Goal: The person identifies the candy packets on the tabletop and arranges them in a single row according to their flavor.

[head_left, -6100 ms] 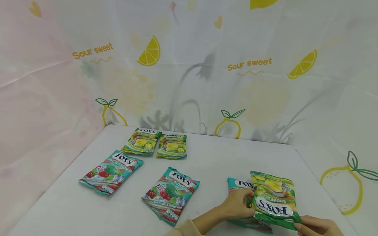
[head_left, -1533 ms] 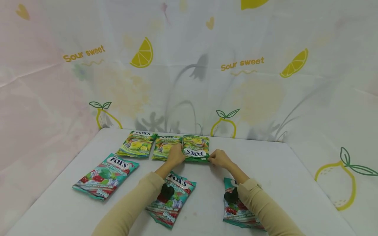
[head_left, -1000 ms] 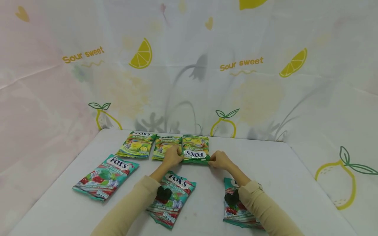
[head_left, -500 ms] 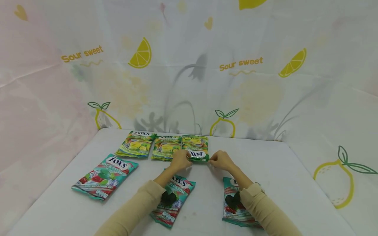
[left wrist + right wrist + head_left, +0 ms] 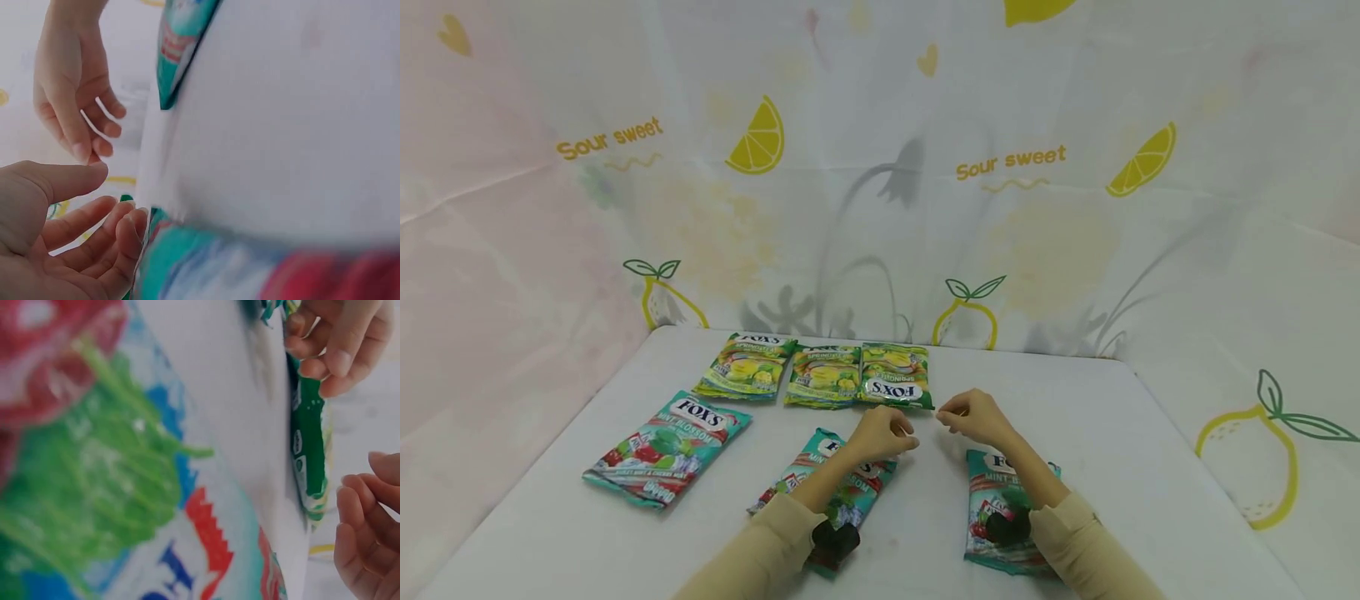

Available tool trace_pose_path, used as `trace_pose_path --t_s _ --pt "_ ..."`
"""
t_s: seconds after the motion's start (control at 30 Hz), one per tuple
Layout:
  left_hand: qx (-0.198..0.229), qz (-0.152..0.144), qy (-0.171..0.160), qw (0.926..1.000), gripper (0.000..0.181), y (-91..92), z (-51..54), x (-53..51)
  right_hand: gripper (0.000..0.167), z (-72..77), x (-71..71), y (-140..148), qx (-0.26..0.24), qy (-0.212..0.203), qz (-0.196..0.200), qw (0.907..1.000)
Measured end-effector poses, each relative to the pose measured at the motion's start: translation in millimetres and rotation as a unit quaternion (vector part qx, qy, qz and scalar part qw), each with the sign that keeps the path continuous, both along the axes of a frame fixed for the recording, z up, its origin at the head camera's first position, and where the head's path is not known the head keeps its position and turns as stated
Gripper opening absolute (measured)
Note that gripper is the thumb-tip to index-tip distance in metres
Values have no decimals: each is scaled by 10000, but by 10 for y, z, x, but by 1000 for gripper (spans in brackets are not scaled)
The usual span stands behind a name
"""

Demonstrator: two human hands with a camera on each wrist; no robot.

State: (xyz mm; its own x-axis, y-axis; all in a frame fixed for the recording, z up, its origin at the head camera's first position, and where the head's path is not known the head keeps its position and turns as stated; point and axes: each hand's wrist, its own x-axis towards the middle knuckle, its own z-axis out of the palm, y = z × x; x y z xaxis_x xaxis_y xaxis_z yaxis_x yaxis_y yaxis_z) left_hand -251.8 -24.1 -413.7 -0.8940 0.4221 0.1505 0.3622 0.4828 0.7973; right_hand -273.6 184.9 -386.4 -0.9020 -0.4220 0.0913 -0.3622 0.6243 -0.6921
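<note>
My left hand (image 5: pixel 880 433) hovers over the top of the middle teal candy bag (image 5: pixel 865 492), fingers loosely curled and holding nothing. To its right is my right hand (image 5: pixel 977 417), also holding nothing, its fingertips just off the lower right corner of a green-yellow candy bag (image 5: pixel 897 375). That bag lies with its lettering upside down. Two more, a middle green bag (image 5: pixel 823 377) and a left green bag (image 5: pixel 747 367), complete the row with lettering upright. My right forearm partly covers the right teal bag (image 5: pixel 988 483). The left wrist view shows both hands' fingers apart from any bag's grip.
Another teal candy bag (image 5: pixel 666 450) lies at the left of the white table (image 5: pixel 1150 483). A printed cloth backdrop (image 5: pixel 880 167) with lemons rises behind the table's far edge. A dark heart-shaped piece (image 5: pixel 835 542) sits at my left wrist.
The upside-down green bag has come from the right front to the back row. Both hands have since let go of it; the left has drawn back toward me, the right slightly.
</note>
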Motion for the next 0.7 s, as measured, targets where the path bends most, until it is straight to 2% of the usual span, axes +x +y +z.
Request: trace_pose_path --t_s 0.07,0.2,0.27,0.43,0.57,0.7 --pt "70 -115 -72 9999 21 30 0 46 21 19 36 22 -81 59 91 9999" --pt "181 -296 -19 9994 19 103 -6 134 24 51 115 54 -128 139 162 9997" --pt "218 -352 62 9991 19 135 -15 188 24 65 167 73 -157 167 179 9996" --pt "253 -406 17 9989 18 201 -23 329 26 94 331 127 -293 138 158 9994" --pt "304 -434 -97 9985 20 243 -25 422 26 105 462 181 -387 142 167 9990" --pt "518 -417 -376 9971 24 280 -43 497 24 113 584 226 -418 305 165 9985"
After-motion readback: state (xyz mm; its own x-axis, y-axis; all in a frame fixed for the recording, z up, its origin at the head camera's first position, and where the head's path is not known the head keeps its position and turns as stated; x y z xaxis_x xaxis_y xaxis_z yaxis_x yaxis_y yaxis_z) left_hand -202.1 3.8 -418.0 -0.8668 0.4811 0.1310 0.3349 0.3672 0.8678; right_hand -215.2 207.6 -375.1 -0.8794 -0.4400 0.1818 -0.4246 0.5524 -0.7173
